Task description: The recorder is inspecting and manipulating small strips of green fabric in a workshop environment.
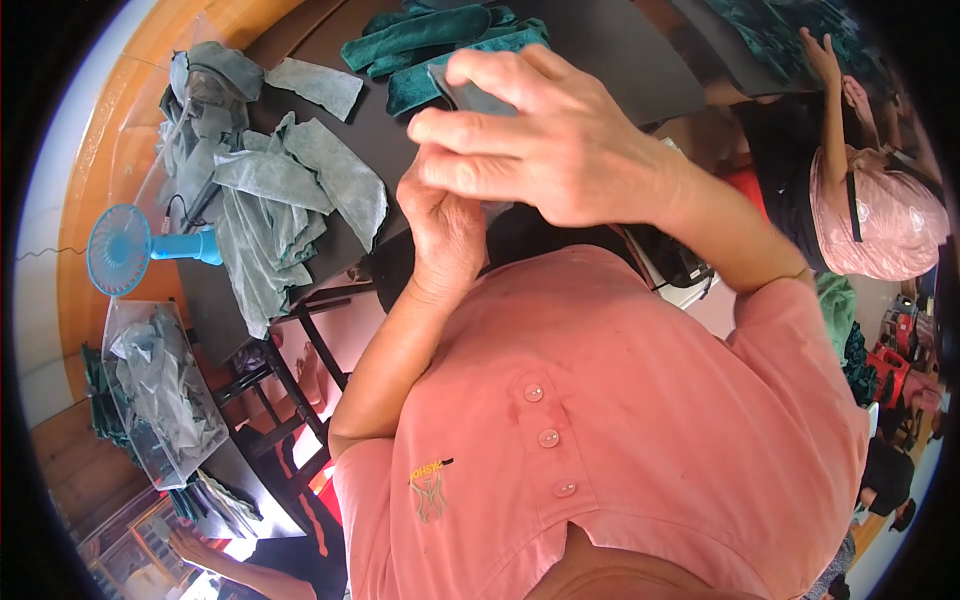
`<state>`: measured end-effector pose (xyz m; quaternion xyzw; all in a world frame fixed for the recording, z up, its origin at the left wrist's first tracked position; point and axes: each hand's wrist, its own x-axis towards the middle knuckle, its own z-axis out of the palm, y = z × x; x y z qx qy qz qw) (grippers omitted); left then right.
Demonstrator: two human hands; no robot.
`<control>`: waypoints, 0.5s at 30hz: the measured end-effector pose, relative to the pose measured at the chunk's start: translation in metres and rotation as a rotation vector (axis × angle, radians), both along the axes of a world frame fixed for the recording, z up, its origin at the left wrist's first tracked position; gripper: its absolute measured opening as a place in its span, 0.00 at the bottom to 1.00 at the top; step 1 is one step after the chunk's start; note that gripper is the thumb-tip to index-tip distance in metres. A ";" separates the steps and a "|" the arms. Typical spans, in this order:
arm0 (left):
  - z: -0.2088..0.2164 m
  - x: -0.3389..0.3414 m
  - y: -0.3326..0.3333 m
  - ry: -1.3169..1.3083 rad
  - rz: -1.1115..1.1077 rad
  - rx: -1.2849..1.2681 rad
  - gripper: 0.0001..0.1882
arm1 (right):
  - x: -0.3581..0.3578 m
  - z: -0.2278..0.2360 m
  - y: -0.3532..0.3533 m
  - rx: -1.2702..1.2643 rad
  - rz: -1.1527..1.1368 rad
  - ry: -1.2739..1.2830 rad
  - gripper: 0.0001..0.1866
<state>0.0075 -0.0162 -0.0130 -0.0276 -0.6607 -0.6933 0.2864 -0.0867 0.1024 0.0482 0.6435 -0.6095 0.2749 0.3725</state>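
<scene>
Both hands meet above the dark table. My right hand [560, 140] is uppermost, its fingers bent around a small grey-green fabric piece [480, 97] that shows between them. Below it, my left hand [447, 225] is closed, with its fingertips tucked behind the right hand; what it grips is hidden. Just beyond the hands lies a stack of dark green velvet pieces [420, 40]. To the left, pale grey-green cut fabric pieces [330, 170] spread over the dark table [600, 50], some heaped toward the far left corner.
A blue fan [120, 250] stands at the table's left edge. Below it is a clear bin [165, 400] filled with fabric pieces. A co-worker in pink [875, 215] works at the right near green velvet [790, 35]. Another person's forearm [235, 570] shows lower left.
</scene>
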 end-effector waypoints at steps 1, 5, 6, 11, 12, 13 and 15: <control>0.007 0.002 0.000 -0.100 -0.032 0.076 0.04 | -0.004 0.002 0.000 0.114 0.012 0.044 0.09; 0.013 0.001 -0.004 -0.248 -0.036 0.146 0.08 | -0.019 -0.012 0.007 0.092 -0.030 -0.015 0.04; 0.013 0.003 -0.005 -0.315 0.001 0.089 0.09 | -0.017 -0.014 0.007 0.093 -0.025 -0.014 0.04; 0.013 0.015 -0.001 -0.302 -0.205 0.147 0.08 | -0.013 -0.014 0.015 0.059 0.114 -0.026 0.06; 0.014 0.014 -0.003 -0.305 -0.207 0.150 0.08 | -0.013 -0.012 0.016 0.044 0.145 -0.028 0.06; 0.015 0.014 -0.005 -0.314 -0.236 0.140 0.08 | -0.011 -0.012 0.017 0.046 0.143 -0.031 0.06; 0.015 0.014 -0.012 -0.313 -0.277 0.100 0.09 | -0.005 -0.012 0.019 0.093 0.152 -0.049 0.06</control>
